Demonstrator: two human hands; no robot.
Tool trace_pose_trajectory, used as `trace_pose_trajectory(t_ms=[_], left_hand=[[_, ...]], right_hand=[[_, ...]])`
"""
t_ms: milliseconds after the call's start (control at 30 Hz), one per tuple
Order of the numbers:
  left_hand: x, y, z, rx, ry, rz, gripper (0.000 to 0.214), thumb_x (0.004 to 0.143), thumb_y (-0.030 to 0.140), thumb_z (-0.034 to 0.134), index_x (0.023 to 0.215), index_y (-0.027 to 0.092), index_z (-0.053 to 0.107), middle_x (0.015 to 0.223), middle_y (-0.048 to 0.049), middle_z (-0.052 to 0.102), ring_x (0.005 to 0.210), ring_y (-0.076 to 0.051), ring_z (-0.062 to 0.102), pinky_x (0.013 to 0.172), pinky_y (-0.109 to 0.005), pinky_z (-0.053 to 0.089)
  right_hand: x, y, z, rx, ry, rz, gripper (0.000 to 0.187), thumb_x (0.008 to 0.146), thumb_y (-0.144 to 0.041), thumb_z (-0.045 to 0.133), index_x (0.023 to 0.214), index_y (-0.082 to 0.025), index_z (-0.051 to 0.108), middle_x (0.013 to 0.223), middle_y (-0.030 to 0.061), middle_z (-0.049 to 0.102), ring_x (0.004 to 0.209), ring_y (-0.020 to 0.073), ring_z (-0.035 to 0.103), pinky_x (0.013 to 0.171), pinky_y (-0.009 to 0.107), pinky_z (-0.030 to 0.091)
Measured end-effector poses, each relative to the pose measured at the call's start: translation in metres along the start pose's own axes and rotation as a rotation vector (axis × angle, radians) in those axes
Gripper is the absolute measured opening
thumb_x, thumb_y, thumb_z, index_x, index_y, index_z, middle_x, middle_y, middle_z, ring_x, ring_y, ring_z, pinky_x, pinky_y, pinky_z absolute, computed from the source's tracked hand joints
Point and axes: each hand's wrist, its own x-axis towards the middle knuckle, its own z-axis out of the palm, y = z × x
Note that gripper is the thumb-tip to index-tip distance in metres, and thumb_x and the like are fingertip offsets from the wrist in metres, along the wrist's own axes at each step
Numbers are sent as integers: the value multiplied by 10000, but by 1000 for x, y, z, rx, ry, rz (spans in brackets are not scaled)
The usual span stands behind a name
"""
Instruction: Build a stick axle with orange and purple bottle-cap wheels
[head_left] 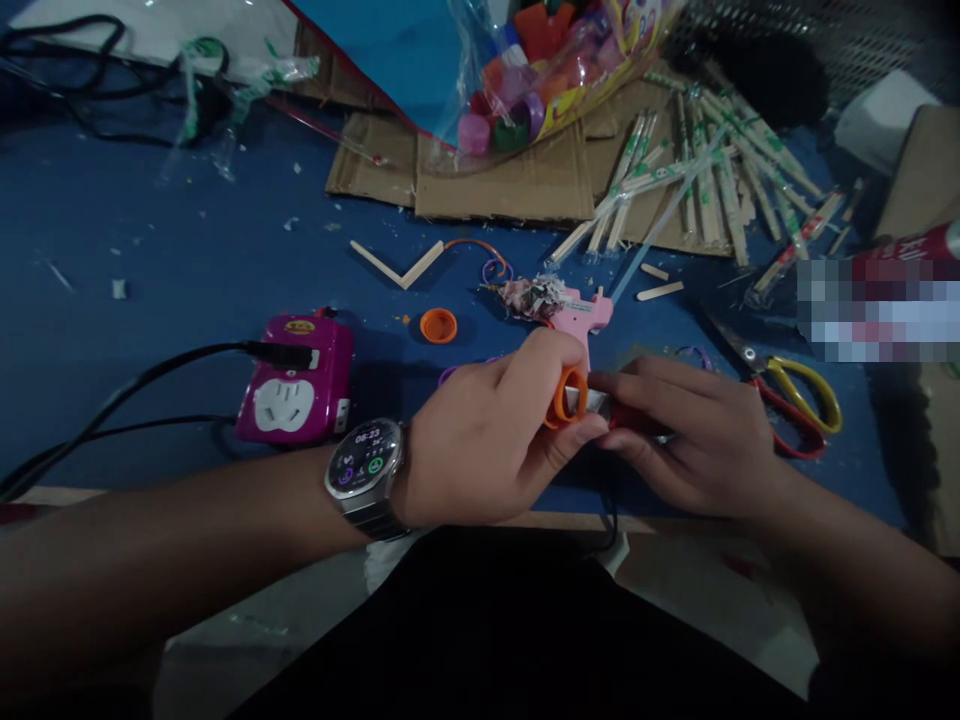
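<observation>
My left hand (480,430), with a watch on its wrist, is closed on an orange plastic bottle cap (561,402) whose ring-like opening faces up. Close against it from the right, my right hand (697,435) grips a red-handled knife (598,404). Its short silver blade is at the cap; whether it cuts into the plastic I cannot tell. Just beyond my hands lies a pink glue gun (576,315), its nozzle end wrapped in messy residue. Another orange cap (439,326) rests on the blue table to the left.
A magenta power adapter (296,375) with black cords sits left. Scissors (799,400) lie right of my right hand. Joined wooden sticks (401,270), wrapped chopsticks (705,180), cardboard (495,185) and a bag of colourful caps (540,85) lie farther back. A red can (911,255) is at right.
</observation>
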Motion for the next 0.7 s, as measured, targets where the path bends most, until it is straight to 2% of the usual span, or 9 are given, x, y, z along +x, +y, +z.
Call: trace_pose_trajectory(t_ms=[167, 500, 600, 700], left_hand=[[3, -1, -1, -70, -27, -3, 397, 1187, 555, 476, 1199, 168, 563, 920, -9, 720, 625, -125, 655, 573, -272, 476], [2, -5, 0, -153, -47, -54, 365, 1144, 555, 560, 1179, 193, 588, 870, -3, 724, 620, -143, 654, 566, -287, 459], [2, -6, 0, -151, -50, -27, 350, 1134, 533, 589, 1218, 193, 599, 973, -47, 770, 763, -181, 743, 642, -304, 552], [1, -7, 1, -188, -30, -28, 365, 1114, 467, 640, 1372, 220, 566, 1231, -116, 796, 974, -242, 812, 770, -373, 659]], right_hand=[[0, 1, 0, -12, 16, -7, 377, 1164, -451, 582, 1361, -157, 711, 914, 49, 747, 732, 162, 714, 653, 270, 528], [1, 7, -1, 23, 31, -7, 352, 1129, -423, 655, 1337, -152, 736, 958, 88, 777, 772, 194, 740, 663, 305, 555], [1, 8, 0, 25, 25, -2, 367, 1137, -437, 633, 1335, -146, 738, 948, 90, 771, 764, 196, 735, 657, 309, 547], [1, 10, 0, 39, 32, 1, 367, 1142, -445, 621, 1339, -155, 731, 893, 69, 737, 718, 190, 703, 631, 306, 526]])
